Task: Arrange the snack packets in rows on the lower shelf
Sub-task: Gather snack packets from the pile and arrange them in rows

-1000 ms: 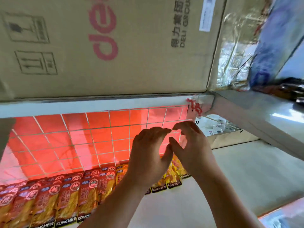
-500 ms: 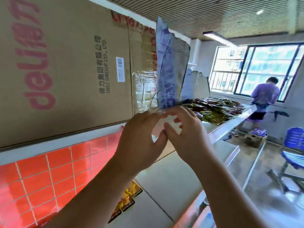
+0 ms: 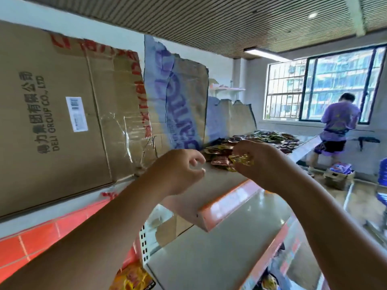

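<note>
Currently fetching stock: right grip (image 3: 261,162) pinches a gold packet (image 3: 240,160) at the upper-shelf pile (image 3: 272,137); left grip (image 3: 178,168) loosely curled, empty. Next, likely: carry down to the lower shelf (image 3: 209,258), set in row.

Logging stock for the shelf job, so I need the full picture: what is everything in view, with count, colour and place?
snack packets: a pile, dark red and green, on upper shelf
gold packet: at least one, in right hand
yellow packet: one, bottom edge of view
upper shelf: one, grey, orange front
cardboard boxes: several, brown, some torn, behind shelf
tiled panel: orange, lower left
person: one, purple shirt, far right
left hand: loosely curled, nothing visible in it
right hand: pinches gold packet
</note>
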Motion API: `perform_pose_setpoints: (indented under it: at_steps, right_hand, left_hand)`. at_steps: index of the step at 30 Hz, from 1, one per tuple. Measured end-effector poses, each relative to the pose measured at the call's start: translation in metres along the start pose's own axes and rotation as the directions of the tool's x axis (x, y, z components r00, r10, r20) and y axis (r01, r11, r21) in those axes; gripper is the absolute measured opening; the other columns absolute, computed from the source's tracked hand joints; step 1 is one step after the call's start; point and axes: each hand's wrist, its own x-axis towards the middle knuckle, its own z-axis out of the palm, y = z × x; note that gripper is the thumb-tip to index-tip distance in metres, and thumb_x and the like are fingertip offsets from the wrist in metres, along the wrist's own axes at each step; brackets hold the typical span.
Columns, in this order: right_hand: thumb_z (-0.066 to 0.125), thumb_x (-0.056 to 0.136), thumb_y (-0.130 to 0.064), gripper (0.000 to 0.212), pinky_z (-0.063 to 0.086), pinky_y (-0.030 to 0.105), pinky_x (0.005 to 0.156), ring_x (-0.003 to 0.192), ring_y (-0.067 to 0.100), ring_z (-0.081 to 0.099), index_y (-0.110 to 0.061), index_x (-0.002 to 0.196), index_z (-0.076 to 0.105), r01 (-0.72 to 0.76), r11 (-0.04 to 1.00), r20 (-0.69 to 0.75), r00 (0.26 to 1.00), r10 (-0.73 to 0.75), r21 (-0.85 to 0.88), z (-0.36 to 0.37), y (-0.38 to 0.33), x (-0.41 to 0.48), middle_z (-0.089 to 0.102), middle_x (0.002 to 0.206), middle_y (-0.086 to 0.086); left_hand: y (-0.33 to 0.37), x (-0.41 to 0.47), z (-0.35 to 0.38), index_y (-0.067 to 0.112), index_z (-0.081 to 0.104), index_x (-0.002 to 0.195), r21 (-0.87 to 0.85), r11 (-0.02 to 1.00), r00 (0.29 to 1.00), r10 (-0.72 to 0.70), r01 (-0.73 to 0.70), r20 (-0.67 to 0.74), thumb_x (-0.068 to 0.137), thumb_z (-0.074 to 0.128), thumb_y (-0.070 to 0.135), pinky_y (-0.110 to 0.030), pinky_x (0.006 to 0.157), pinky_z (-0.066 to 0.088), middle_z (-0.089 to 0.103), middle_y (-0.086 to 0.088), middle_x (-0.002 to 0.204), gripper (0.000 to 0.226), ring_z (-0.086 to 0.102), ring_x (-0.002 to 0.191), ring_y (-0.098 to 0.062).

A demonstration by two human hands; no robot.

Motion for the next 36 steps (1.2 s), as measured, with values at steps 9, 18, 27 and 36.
perform_pose_setpoints:
  at_steps: [9, 18, 27, 36]
  right_hand:
    - [0.067, 0.087, -0.051, 0.025, 0.049, 0.029, 0.06, 0.071, 0.011, 0.058, -0.027, 0.089, 0.062, 0.255, 0.953, 0.323, 0.927, -0.192, -0.164, 0.026, 0.077, 0.106, 0.062, 0.084, -0.008]
    - [0.053, 0.089, -0.049, 0.035, 0.054, 0.033, 0.08, 0.098, 0.019, 0.066, -0.036, 0.12, 0.064, 0.426, 0.905, 0.346, 0.853, -0.391, -0.027, 0.072, 0.084, 0.119, 0.069, 0.107, -0.005]
    - [0.058, 0.088, -0.035, 0.013, 0.051, 0.035, 0.07, 0.077, 0.021, 0.061, -0.025, 0.087, 0.067, 0.437, 0.889, 0.17, 0.874, -0.455, 0.135, 0.076, 0.091, 0.117, 0.063, 0.079, -0.005]
    - [0.053, 0.101, -0.024, 0.011, 0.049, 0.035, 0.057, 0.061, 0.012, 0.057, -0.022, 0.096, 0.062, 0.401, 0.833, -0.125, 0.915, -0.383, 0.381, 0.073, 0.097, 0.121, 0.063, 0.073, -0.005]
  left_hand:
    - [-0.005, 0.128, 0.029, 0.039, 0.071, 0.117, 0.194, 0.94, 0.934, -0.314, 0.28, 0.17, 0.094, 0.063, 0.032, -0.024, 0.082, 0.047, 0.065, 0.014, 0.111, 0.025, 0.062, 0.102, -0.008]
    - [-0.044, 0.136, 0.074, 0.049, 0.047, 0.145, 0.392, 0.834, 0.882, -0.46, 0.389, 0.102, 0.092, 0.041, 0.055, -0.042, 0.117, 0.033, 0.052, 0.007, 0.151, 0.054, 0.042, 0.139, -0.028]
    - [-0.041, 0.125, 0.068, 0.037, 0.065, 0.095, 0.267, 0.894, 0.92, -0.387, 0.359, 0.057, 0.068, 0.053, 0.074, -0.035, 0.088, 0.052, 0.063, 0.016, 0.098, 0.047, 0.06, 0.099, -0.009]
    - [-0.027, 0.121, 0.058, 0.036, 0.073, 0.112, 0.444, 0.859, 0.955, -0.296, 0.254, 0.027, 0.092, 0.068, 0.054, -0.029, 0.085, 0.052, 0.071, 0.015, 0.105, 0.028, 0.063, 0.093, -0.006]
